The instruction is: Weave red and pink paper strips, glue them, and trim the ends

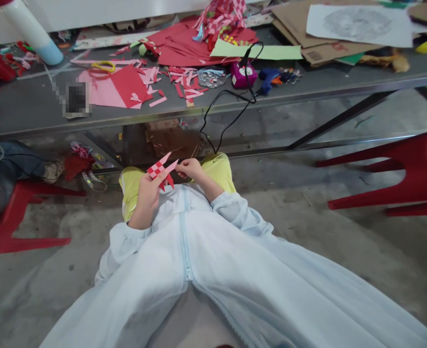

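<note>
My left hand is closed around a small woven piece of red and pink paper strips, held over my lap. My right hand pinches the tip of a pink strip sticking out of that piece. Both arms wear pale blue sleeves, and yellow trousers show under the hands. The piece has a checkered weave with loose strip ends pointing up and right.
A grey table ahead carries red and pink paper sheets, cut strips, yellow scissors, a blue glue gun, a purple device with a black cord, and cardboard. Red plastic stools stand right and left.
</note>
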A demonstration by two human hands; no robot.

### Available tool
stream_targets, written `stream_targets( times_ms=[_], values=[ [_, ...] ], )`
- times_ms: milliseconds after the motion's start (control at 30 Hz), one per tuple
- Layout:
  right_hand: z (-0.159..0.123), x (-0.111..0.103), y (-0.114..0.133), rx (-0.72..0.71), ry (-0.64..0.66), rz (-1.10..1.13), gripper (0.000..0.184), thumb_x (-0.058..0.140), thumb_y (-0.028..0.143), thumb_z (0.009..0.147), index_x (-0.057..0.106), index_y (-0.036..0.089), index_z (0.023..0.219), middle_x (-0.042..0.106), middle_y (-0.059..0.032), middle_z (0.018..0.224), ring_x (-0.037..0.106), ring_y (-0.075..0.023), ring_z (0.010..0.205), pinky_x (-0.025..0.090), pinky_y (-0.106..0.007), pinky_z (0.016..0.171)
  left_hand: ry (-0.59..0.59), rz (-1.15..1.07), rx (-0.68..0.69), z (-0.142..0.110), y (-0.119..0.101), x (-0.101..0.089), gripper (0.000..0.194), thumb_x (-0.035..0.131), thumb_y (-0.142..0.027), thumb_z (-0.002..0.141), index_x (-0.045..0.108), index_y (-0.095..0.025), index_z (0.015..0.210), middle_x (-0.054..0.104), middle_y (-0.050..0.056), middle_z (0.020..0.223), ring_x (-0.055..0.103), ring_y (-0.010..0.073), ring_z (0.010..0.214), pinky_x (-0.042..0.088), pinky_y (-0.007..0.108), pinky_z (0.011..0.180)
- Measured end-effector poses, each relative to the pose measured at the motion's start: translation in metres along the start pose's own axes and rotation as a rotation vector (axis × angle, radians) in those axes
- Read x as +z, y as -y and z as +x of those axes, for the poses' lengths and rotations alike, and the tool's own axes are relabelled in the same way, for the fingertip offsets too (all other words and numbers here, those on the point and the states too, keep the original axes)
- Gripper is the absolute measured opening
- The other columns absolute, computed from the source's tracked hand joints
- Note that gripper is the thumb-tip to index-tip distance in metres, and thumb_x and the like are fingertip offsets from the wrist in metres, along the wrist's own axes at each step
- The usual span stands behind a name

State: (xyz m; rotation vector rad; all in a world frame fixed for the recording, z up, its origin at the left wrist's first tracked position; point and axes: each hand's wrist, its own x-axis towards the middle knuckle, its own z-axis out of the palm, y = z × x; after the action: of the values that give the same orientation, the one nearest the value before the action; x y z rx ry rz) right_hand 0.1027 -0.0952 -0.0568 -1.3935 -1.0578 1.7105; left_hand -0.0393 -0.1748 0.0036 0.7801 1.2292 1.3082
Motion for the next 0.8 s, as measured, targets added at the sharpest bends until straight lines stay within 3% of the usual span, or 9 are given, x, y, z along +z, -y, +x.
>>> stream_targets(
  times_ms=[100,200,233,300,367,433,567,700,800],
  values=[
    [-0.01,-0.001,0.018,-0.043,-0.017,0.047,0.047,0.065,0.039,0.088,0.053,0.014,0.049,0.045,0.0044,0.033,0.035,-0.0026,0.029,0.027,-0.016,0.032,-0.012,0.012,0.026,0.0,0.003,0.003,0.032,0.083,-0.039,0.061,0.06,-0.017,0.06,0.056,-0.004,0.053,0.05,0.0068,0.049,0.039,0.021,0.049],
    [-0.027,-0.006,0.035,-0.083,0.064,0.124,0.026,0.064,0.037,0.089,0.066,0.014,0.079,0.065,0.0025,0.058,0.037,-0.001,0.034,0.032,-0.015,0.036,-0.055,0.089,0.113,-0.001,0.004,0.003,0.03,0.082,-0.039,0.066,0.062,-0.017,0.061,0.056,-0.004,0.054,0.048,0.0062,0.05,0.039,0.021,0.051],
    [-0.034,-0.009,0.038,-0.087,0.096,0.142,0.027,0.062,0.04,0.09,0.067,0.014,0.087,0.069,0.0013,0.065,0.036,-0.001,0.034,0.032,-0.015,0.036,-0.068,0.143,0.179,-0.001,0.003,0.001,0.028,0.08,-0.039,0.069,0.064,-0.017,0.064,0.057,-0.004,0.057,0.05,0.0068,0.053,0.041,0.021,0.054],
    [-0.046,-0.014,0.043,-0.058,0.246,0.201,0.049,0.051,0.057,0.092,0.067,0.012,0.083,0.069,-0.0032,0.063,0.031,-0.0019,0.033,0.029,-0.017,0.033,-0.075,0.301,0.392,-0.003,0.0,-0.003,0.018,0.077,-0.036,0.075,0.071,-0.019,0.072,0.064,-0.001,0.069,0.057,0.0093,0.064,0.047,0.024,0.064],
    [-0.058,-0.017,0.045,-0.023,0.432,0.239,0.066,0.043,0.069,0.089,0.066,0.01,0.075,0.067,-0.0071,0.058,0.03,-0.0026,0.032,0.027,-0.019,0.032,-0.061,0.51,0.696,-0.004,-0.006,-0.009,0.008,0.074,-0.03,0.079,0.076,-0.024,0.083,0.069,0.002,0.088,0.062,0.0129,0.082,0.05,0.028,0.075],
    [-0.068,-0.017,0.048,-0.007,0.572,0.223,0.074,0.041,0.076,0.085,0.068,0.009,0.074,0.067,-0.0093,0.057,0.033,-0.004,0.031,0.028,-0.021,0.031,-0.053,0.725,1.001,-0.005,-0.014,-0.017,0.015,0.073,-0.026,0.081,0.078,-0.031,0.094,0.069,0.003,0.102,0.062,0.0158,0.092,0.051,0.031,0.079],
    [-0.084,-0.009,0.056,-0.072,0.522,0.193,0.055,0.061,0.065,0.078,0.068,0.01,0.081,0.066,-0.004,0.056,0.043,-0.0055,0.034,0.034,-0.02,0.034,-0.031,0.993,1.375,-0.005,-0.028,-0.027,0.03,0.07,-0.024,0.082,0.074,-0.037,0.109,0.068,0.004,0.111,0.058,0.0221,0.104,0.048,0.041,0.091],
    [-0.094,-0.003,0.063,-0.187,0.41,0.091,0.031,0.075,0.042,0.071,0.064,0.013,0.071,0.06,0.0027,0.053,0.043,-0.0035,0.036,0.033,-0.017,0.034,-0.025,1.041,1.428,-0.008,-0.031,-0.027,0.03,0.071,-0.026,0.082,0.073,-0.039,0.109,0.066,0.003,0.121,0.055,0.0243,0.114,0.046,0.043,0.096],
    [-0.098,-0.002,0.065,-0.249,0.316,0.042,0.026,0.073,0.037,0.074,0.063,0.014,0.068,0.061,0.0028,0.056,0.043,-0.003,0.037,0.034,-0.017,0.035,-0.095,0.971,1.232,-0.011,-0.028,-0.022,0.04,0.068,-0.032,0.083,0.067,-0.034,0.123,0.058,0.007,0.135,0.052,0.0271,0.123,0.044,0.044,0.101]
  ],
)
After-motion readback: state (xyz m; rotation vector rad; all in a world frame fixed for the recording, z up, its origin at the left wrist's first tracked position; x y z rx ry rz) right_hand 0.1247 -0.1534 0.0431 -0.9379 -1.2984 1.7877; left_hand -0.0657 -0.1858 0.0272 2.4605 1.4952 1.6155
